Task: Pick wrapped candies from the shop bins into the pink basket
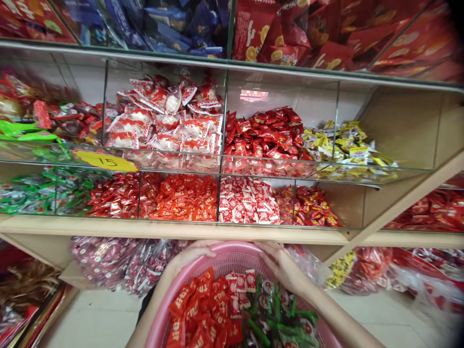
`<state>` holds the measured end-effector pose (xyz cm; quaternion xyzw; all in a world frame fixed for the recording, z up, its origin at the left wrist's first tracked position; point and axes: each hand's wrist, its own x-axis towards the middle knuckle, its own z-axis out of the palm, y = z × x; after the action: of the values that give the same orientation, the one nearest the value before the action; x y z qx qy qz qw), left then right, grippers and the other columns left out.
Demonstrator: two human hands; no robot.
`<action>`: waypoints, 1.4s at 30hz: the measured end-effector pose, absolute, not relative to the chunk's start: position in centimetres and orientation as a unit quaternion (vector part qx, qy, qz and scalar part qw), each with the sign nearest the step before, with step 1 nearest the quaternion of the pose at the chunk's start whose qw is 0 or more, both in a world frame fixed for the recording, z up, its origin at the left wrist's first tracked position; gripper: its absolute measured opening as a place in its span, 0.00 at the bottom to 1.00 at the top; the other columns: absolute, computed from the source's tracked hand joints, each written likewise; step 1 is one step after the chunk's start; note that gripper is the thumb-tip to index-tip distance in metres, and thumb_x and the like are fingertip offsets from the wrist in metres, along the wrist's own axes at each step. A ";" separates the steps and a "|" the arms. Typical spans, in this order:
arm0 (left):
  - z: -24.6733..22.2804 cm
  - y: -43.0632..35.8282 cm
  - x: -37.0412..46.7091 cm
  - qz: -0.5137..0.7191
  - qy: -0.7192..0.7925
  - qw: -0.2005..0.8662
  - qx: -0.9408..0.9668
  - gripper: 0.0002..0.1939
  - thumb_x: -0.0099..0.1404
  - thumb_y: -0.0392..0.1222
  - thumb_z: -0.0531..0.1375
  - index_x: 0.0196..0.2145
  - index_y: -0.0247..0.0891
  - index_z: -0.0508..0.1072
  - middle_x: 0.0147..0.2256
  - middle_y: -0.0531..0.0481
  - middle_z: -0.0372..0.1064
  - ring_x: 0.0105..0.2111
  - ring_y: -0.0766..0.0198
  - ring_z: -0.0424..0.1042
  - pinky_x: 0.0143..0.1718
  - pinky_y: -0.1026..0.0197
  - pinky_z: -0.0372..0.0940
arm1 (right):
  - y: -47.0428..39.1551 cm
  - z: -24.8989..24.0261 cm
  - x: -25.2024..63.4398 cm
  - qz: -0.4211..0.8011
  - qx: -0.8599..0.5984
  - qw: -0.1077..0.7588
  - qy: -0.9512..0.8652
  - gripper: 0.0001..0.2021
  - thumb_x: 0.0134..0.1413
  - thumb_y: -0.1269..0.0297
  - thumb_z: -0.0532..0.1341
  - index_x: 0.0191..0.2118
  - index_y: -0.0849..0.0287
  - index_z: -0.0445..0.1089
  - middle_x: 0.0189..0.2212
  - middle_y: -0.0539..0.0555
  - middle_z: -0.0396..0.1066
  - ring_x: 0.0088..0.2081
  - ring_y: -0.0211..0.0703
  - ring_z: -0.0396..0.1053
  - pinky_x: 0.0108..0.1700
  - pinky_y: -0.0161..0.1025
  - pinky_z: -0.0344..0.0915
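Observation:
A pink plastic basket (159, 309) with a mesh wall is held in front of the shelves. My left hand (190, 256) is closed round its far left rim, the fingers partly hidden. On the far right, my right hand (281, 263) grips the rim with its fingers reaching inside. Orange-red wrapped candies (203, 309) fill the basket's left part. A few red-and-white packets (239, 290) lie at its middle. Candies in clear and green wrappers (279, 314) are heaped on the right.
Glass-fronted shelf bins hold orange-red candies (186, 195), red-and-white packets (248, 200) and green-wrapped candies (29, 191). A yellow price tag (105, 160) reads 15. The wooden shelf edge (145, 227) is just beyond the basket. Bagged candies (105, 258) stand below on the tiled floor (97, 319).

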<state>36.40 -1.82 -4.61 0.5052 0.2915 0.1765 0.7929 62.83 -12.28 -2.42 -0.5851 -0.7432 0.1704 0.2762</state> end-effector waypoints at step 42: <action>-3.8 -2.1 36.5 0.191 0.326 0.773 0.510 0.22 0.46 0.36 0.60 0.42 0.39 0.76 0.39 0.51 0.75 0.42 0.55 0.69 0.44 0.61 0.59 | -5.1 5.5 62.5 -0.170 -0.698 0.148 -0.680 0.09 0.58 0.61 0.52 0.36 0.57 0.67 0.36 0.55 0.64 0.33 0.41 0.65 0.25 0.34 0.51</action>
<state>36.47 -2.13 -3.81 0.5095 0.3256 0.1908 0.7733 62.54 -5.14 5.53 -0.6977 -0.6800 -0.1702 0.1479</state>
